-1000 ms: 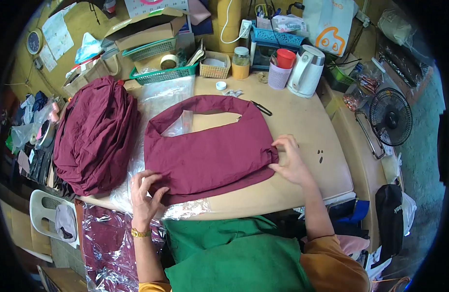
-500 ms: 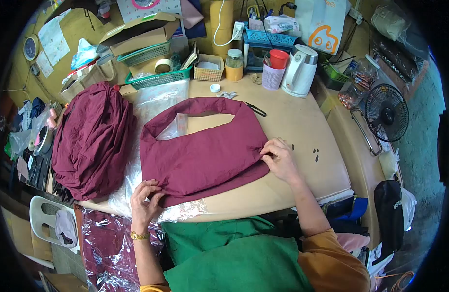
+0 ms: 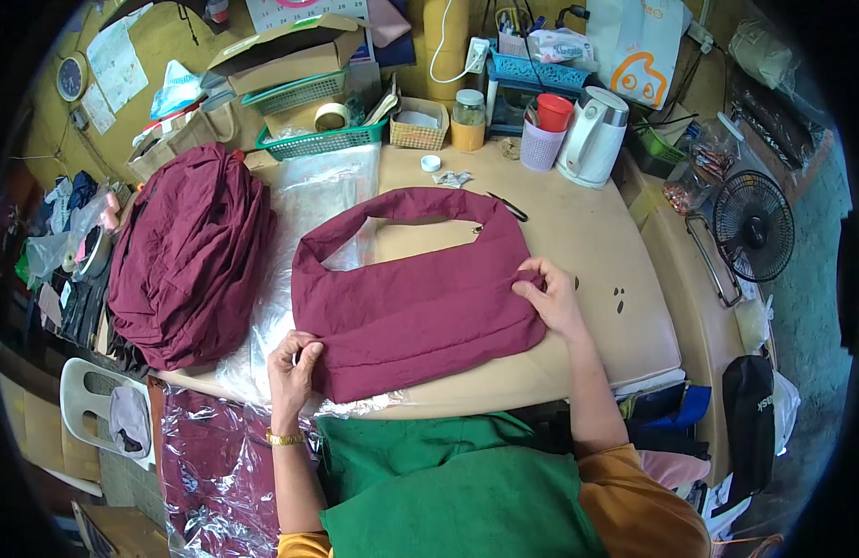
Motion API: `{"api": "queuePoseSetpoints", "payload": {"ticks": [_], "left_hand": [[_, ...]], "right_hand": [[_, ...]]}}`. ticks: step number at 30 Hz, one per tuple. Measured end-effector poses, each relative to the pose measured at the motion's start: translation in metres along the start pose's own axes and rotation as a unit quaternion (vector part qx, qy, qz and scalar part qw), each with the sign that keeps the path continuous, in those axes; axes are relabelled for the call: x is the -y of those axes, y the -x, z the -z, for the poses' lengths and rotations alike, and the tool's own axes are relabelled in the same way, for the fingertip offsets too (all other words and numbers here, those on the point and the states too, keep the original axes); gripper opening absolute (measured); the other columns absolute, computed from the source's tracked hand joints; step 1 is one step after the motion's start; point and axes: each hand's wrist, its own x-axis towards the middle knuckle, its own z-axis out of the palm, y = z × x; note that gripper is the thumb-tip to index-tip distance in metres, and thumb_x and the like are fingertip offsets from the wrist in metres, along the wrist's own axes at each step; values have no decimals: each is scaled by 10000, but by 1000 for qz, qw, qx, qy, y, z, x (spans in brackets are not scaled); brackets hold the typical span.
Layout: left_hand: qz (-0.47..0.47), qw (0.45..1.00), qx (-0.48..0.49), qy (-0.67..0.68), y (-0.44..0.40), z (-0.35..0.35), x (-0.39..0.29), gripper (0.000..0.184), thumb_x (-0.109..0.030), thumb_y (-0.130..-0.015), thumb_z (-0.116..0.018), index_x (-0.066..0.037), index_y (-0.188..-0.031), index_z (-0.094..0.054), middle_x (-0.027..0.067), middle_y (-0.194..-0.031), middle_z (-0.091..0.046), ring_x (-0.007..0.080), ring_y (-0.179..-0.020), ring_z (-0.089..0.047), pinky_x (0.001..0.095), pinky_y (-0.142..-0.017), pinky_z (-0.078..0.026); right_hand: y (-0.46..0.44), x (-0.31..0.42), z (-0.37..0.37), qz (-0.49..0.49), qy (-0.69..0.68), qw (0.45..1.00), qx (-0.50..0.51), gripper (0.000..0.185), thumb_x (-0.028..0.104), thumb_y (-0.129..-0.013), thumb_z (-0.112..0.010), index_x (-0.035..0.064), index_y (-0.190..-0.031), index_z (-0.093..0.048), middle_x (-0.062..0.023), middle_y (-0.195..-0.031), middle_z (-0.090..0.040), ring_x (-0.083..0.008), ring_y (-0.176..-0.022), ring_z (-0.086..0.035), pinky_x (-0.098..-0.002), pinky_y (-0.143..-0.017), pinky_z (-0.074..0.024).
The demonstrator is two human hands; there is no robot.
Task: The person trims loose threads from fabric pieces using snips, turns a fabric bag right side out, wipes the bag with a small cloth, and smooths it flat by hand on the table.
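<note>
A maroon fabric bag (image 3: 420, 307) with a wide looped strap lies flat on the tan table, its strap toward the back. At its lower left corner my left hand (image 3: 294, 365), with a gold watch on the wrist, pinches the cloth edge. My right hand (image 3: 552, 299) pinches the fabric at the bag's right side, thumb on top. A seam line runs across the lower part of the bag. Left of it sits a large heap of maroon fabric (image 3: 192, 260). Clear plastic sheets (image 3: 332, 177) lie between the heap and the bag, partly under the bag.
Along the back of the table (image 3: 615, 344) stand a green basket (image 3: 322, 141), a wicker basket (image 3: 418, 126), a jar (image 3: 468, 121), a lilac cup (image 3: 541, 147) and a white kettle (image 3: 592, 139). Black snips (image 3: 509, 206) lie behind the bag. A fan (image 3: 753, 226) is at the right.
The bag's lower part has been spread flatter, and the layer that showed beneath its front edge is no longer distinct. Both hands have shifted slightly and still hold its sides.
</note>
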Motion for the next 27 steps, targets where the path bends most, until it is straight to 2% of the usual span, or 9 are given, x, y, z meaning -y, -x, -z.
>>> {"api": "queuePoseSetpoints", "payload": {"ticks": [2,4,10,16,18,19,22,24,27], "left_hand": [[-23,993,-78,82,-2,-6,-3,125,-83,-901,-726,27,-889,-669,35,-829,-647,110,-793,-562,258,-755,-447],[-9,992,-103,76,2,-10,2,140,-93,-934,-700,11,-859,-643,4,-795,-614,81,-760,-523,232,-719,-432],[-52,981,-189,6,-4,-20,11,227,-112,-999,-625,-25,-804,-551,-52,-724,-486,46,-689,-386,212,-619,-354],[-56,974,-211,-54,-6,-20,2,235,-125,-1036,-551,-17,-828,-540,-34,-711,-475,66,-690,-392,239,-627,-374],[-62,973,-204,-83,-3,-18,15,227,-122,-1045,-528,-18,-843,-531,-24,-731,-464,76,-707,-392,239,-649,-378],[-59,976,-203,-53,-2,-20,16,217,-117,-1045,-526,-21,-850,-526,-23,-749,-459,78,-722,-392,236,-667,-377],[-52,979,-195,-23,1,-24,16,199,-103,-1043,-525,-28,-860,-510,-19,-789,-440,78,-759,-386,225,-711,-371],[-67,981,-180,-10,1,-25,16,198,-99,-1050,-511,-29,-865,-507,-24,-796,-440,74,-769,-380,221,-719,-367],[-64,974,-182,-120,3,-18,8,114,-64,-968,-615,-11,-903,-538,52,-821,-537,168,-780,-495,287,-761,-420]], "right_hand": [[3,-3,10,-35,-46,993,107,55,16,-900,-666,21,-904,-611,35,-834,-565,-53,-730,-492,-202,-702,-422],[5,-4,-1,-69,-97,992,36,93,45,-917,-664,17,-840,-621,39,-788,-576,-60,-687,-478,-224,-675,-418],[-3,-5,-2,47,191,979,-42,291,180,-960,-648,-7,-738,-620,-93,-614,-594,-236,-592,-552,-367,-645,-435],[-8,-17,30,18,223,969,-104,179,208,-978,-621,29,-997,-614,-138,-763,-651,-332,-712,-622,-432,-732,-475],[0,22,55,-315,286,902,77,228,197,-990,-601,38,-1138,-534,-161,-915,-681,-289,-818,-685,-397,-777,-519],[11,24,53,-317,288,901,74,228,197,-990,-601,38,-1138,-534,-161,-915,-681,-289,-818,-685,-397,-777,-519],[43,28,23,-333,72,936,88,298,84,-955,-637,16,-1183,-456,-183,-1044,-680,-240,-930,-694,-355,-825,-551],[54,18,-3,-193,-153,969,-4,467,-62,-871,-686,2,-1234,-400,-189,-1089,-668,-232,-979,-676,-340,-888,-565],[51,13,-2,-230,-334,913,-34,637,-162,-805,-696,-15,-1311,-338,-196,-1161,-642,-215,-1056,-651,-345,-948,-543]]}}
